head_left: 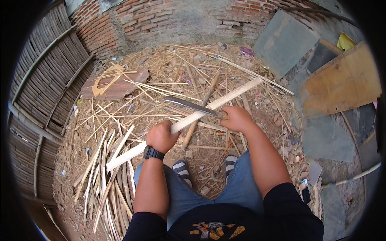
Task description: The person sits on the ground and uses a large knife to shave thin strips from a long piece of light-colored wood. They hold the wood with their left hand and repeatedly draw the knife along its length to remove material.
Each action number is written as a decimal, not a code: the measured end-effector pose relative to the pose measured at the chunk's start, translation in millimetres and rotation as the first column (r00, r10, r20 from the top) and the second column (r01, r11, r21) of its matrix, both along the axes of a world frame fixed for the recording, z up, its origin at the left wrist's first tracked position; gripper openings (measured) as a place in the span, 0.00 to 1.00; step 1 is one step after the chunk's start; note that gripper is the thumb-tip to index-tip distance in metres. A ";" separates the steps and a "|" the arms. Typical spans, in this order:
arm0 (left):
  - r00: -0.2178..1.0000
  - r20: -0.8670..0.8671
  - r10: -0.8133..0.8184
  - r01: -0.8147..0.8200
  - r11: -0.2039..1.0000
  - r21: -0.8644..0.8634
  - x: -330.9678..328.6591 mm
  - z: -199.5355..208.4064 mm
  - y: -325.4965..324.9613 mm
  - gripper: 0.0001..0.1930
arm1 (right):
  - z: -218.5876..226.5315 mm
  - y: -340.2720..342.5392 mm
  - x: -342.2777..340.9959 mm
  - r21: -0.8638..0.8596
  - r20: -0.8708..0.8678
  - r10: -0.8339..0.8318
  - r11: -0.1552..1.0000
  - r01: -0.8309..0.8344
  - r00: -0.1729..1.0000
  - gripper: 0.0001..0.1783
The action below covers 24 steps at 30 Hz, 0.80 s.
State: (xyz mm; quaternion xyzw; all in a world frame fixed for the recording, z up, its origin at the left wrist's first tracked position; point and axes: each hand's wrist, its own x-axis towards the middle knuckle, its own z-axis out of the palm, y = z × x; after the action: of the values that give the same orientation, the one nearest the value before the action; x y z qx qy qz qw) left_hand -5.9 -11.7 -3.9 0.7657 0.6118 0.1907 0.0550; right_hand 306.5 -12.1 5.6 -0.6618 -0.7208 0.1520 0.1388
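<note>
A long pale split bamboo slat (231,95) runs slantwise before me, from low on the left to high on the right. My left hand (161,136) is closed around it below its middle. A black watch (153,153) sits on that wrist. In my right hand (236,119) is the handle of a machete, gripped with the fingers wrapped round. The machete's dark blade (183,103) points left and crosses over the slat. Whether its edge bites into the bamboo, I cannot tell.
Several split bamboo strips (107,185) lie piled at the lower left. A brown board (132,82) rests farther back among straw and sticks. Flat grey sheets (284,43) and a tan panel (341,82) lean at the right. A brick wall (148,20) and bamboo fence (44,80) border the ground.
</note>
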 end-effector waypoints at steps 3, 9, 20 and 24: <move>1.000 0.002 -0.015 0.015 1.000 0.001 0.8 -0.3 -0.3 0.21 | -1.6 0.5 -0.9 0.001 0.007 0.006 1.000 -0.006 1.000 0.28; 0.997 -0.028 -0.076 0.076 0.997 -0.026 7.9 -1.2 -3.0 0.21 | -3.6 -0.7 -10.3 -0.038 0.043 0.058 0.998 -0.057 0.997 0.23; 0.995 -0.031 -0.095 0.095 0.995 -0.026 6.3 -1.4 -1.7 0.22 | -3.2 -1.2 -14.9 -0.018 0.078 0.062 0.998 -0.061 0.995 0.22; 0.996 -0.031 -0.088 0.087 0.996 -0.023 6.8 -1.7 -2.0 0.22 | -3.3 -1.8 -14.6 -0.016 0.070 0.058 0.998 -0.057 0.996 0.21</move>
State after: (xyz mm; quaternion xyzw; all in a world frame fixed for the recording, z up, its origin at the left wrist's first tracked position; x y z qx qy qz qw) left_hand 0.9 -13.7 -5.5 0.7940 0.5806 0.1694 0.0617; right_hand 291.9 -13.9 2.3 -0.6466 -0.7431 0.1374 0.1041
